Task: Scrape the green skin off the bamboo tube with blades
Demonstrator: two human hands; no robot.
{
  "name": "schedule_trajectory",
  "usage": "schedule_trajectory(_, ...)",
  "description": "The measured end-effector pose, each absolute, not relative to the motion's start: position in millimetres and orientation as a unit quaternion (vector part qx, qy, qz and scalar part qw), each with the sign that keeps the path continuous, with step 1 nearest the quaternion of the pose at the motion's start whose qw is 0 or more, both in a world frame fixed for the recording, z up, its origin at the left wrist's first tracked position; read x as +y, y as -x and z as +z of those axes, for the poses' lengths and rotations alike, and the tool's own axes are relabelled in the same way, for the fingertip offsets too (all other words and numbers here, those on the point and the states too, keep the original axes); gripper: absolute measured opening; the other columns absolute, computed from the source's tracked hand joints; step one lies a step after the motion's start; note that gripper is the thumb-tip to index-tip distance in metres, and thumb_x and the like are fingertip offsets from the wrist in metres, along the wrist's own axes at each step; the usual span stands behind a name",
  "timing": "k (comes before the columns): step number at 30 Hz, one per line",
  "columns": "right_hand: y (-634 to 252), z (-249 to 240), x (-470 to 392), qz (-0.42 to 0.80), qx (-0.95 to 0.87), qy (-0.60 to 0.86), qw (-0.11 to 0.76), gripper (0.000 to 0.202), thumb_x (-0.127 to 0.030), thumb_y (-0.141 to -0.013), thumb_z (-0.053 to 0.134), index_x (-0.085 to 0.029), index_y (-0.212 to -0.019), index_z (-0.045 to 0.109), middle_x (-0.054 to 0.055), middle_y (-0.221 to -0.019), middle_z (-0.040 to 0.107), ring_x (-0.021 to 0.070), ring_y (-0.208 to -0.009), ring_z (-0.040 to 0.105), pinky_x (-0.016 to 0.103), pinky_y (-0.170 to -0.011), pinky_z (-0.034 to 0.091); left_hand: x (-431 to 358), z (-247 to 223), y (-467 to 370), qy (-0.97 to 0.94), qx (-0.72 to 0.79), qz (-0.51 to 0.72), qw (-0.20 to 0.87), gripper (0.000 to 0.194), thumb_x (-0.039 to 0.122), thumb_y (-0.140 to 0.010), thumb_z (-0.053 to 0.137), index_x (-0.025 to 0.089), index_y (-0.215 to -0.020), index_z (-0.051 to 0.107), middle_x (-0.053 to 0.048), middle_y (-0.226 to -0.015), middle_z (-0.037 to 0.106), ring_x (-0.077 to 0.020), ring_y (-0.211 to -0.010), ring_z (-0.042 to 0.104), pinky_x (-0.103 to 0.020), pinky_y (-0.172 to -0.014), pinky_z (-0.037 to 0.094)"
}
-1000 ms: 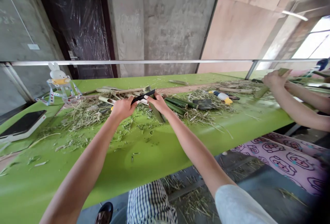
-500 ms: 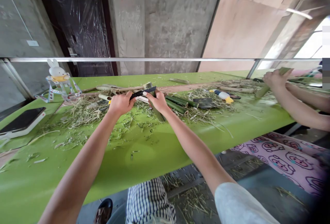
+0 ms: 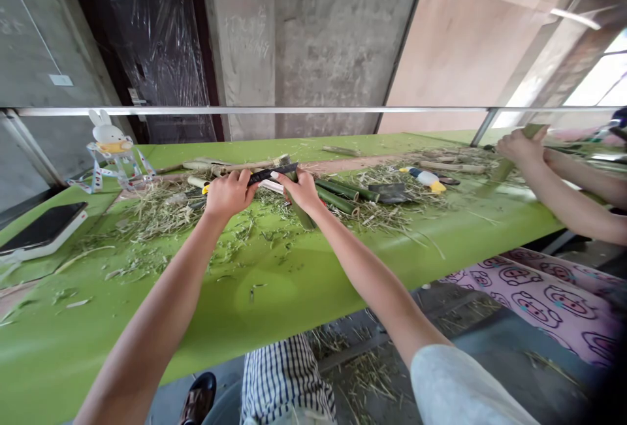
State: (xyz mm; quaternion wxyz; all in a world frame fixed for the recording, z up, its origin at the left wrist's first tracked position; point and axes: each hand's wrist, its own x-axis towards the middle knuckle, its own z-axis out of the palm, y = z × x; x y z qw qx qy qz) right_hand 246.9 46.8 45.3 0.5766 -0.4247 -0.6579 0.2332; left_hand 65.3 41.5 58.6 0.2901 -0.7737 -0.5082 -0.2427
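left hand (image 3: 226,194) is closed around black tool (image 3: 269,175), yellow end showing at left. right hand (image 3: 302,188) grips green bamboo piece (image 3: 300,213), thumb at tool. piece slants over bench (image 3: 304,288), tool crossing near its upper part; cannot tell if lower end touches bench. just to right: bamboo tubes (image 3: 337,200), among dry shavings (image 3: 386,219). farther right, co-worker's hand (image 3: 520,149) holds another bamboo piece (image 3: 504,169).

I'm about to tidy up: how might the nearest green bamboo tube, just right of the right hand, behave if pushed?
The green bamboo tube may roll, being round, though the shavings beside it could check that. Its straight form suggests stiffness; its hollow-looking end hints at lightness.
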Motion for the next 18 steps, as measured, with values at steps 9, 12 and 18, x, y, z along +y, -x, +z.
schedule_trajectory(9,-250,44,52,0.289,-0.639,0.396,0.592,0.036,-0.053,-0.067,0.062,-0.020,-0.070,0.049,-0.003,-0.048,0.051,0.0116,-0.038,0.049,0.025,-0.040,0.041,65,64,-38,0.640,-0.534,-0.529,-0.163,0.036,0.051,-0.081,0.044,0.017,-0.073,0.055,0.000,-0.050,0.047,-0.0146,-0.044,0.048,-0.025,-0.045,0.034)
schedule_trajectory(12,-254,41,59,0.310,-0.619,0.390,0.608,0.032,-0.045,-0.065,0.067,-0.019,-0.073,0.051,-0.003,-0.051,0.052,0.0118,-0.041,0.050,0.026,-0.042,0.042,72,59,-31,0.548,-0.372,-0.567,-0.490,0.018,0.033,-0.074,0.056,0.015,-0.070,0.055,0.006,-0.044,0.037,-0.0070,-0.035,0.037,-0.020,-0.039,0.033)
schedule_trajectory(18,-259,37,63,0.355,-0.594,0.349,0.632,0.027,-0.036,-0.065,0.066,-0.018,-0.083,0.058,-0.003,-0.053,0.053,0.0119,-0.045,0.051,0.026,-0.046,0.042,59,61,-39,0.468,-0.226,-0.618,-0.590,0.030,0.023,-0.064,0.045,0.015,-0.088,0.061,-0.007,-0.075,0.065,-0.0202,-0.083,0.064,-0.035,-0.072,0.052)
